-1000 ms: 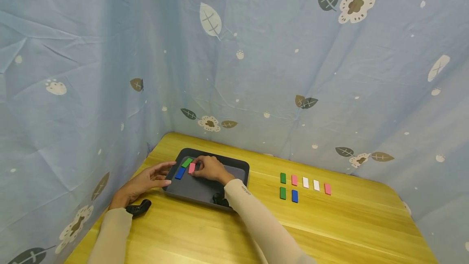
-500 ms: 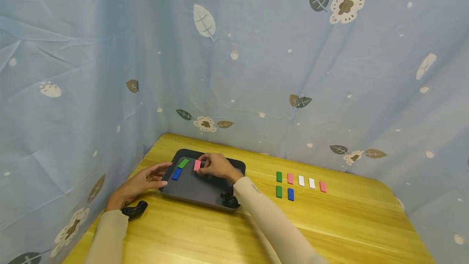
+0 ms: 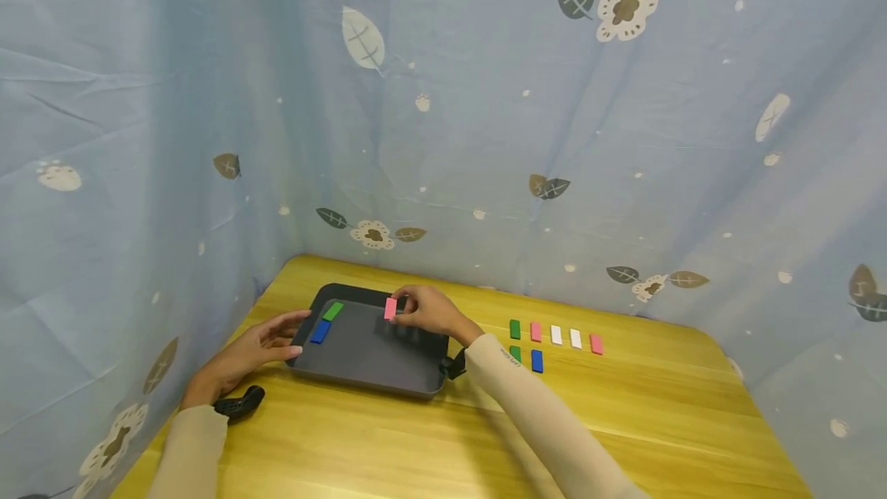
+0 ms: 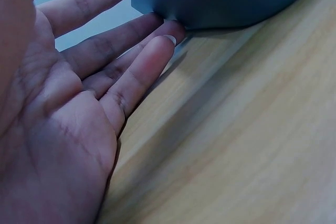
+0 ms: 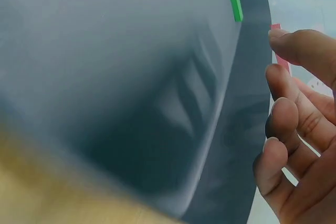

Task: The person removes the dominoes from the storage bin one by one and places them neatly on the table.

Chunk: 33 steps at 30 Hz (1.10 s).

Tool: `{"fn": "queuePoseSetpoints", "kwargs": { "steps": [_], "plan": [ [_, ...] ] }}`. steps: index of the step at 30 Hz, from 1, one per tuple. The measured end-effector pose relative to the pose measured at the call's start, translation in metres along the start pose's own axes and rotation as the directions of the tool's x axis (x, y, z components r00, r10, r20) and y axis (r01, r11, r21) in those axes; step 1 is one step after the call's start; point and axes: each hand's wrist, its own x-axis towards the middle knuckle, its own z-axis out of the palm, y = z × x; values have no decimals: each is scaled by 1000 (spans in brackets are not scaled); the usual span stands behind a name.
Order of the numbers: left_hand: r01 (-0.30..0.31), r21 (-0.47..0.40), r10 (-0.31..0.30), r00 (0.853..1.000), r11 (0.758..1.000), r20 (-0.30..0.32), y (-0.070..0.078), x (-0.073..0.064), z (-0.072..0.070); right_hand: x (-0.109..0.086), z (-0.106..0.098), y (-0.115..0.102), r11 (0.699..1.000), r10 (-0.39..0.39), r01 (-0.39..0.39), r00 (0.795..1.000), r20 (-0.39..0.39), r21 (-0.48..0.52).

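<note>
My right hand [image 3: 433,310] pinches a small pink block [image 3: 391,308] between thumb and fingers, above the far side of the dark grey tray [image 3: 367,356]. The right wrist view shows that pink block [image 5: 282,62] partly behind the fingers, raised by the tray wall. Inside the tray, toward its left end, a green block [image 3: 333,311] and a blue block [image 3: 320,332] lie end to end. My left hand [image 3: 249,349] rests at the tray's left side, fingers extended. In the left wrist view, fingertips touch the outer wall of the tray [image 4: 210,3].
Right of the tray, small blocks lie in two rows on the wooden table [image 3: 333,445]: green [image 3: 515,329], pink [image 3: 536,331], two white ones [image 3: 556,335] and another pink [image 3: 597,343], with green and blue [image 3: 537,361] in front. A patterned curtain [image 3: 443,137] hangs behind.
My right hand has lifted the pink block from beside the green and blue blocks and carried it rightward toward the tray's far edge. My left hand has stayed at the tray.
</note>
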Motion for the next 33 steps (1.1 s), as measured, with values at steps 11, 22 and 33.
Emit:
{"fn": "queuePoseSetpoints", "kwargs": {
  "steps": [11, 22, 33],
  "plan": [
    [30, 3, -30, 999, 1000, 15, 5, -3, 0, -28, -21, 16, 1000, 26, -26, 1000, -11, -12],
    [40, -2, -40, 999, 999, 23, 4, -2, 1, -64, -41, 31, 1000, 25, -26, 998, -50, -11],
    [12, 10, -12, 1000, 1000, 16, 2, 0, 1, -96, -61, 49, 999, 39, -39, 994, -99, 3]
  ]
}}
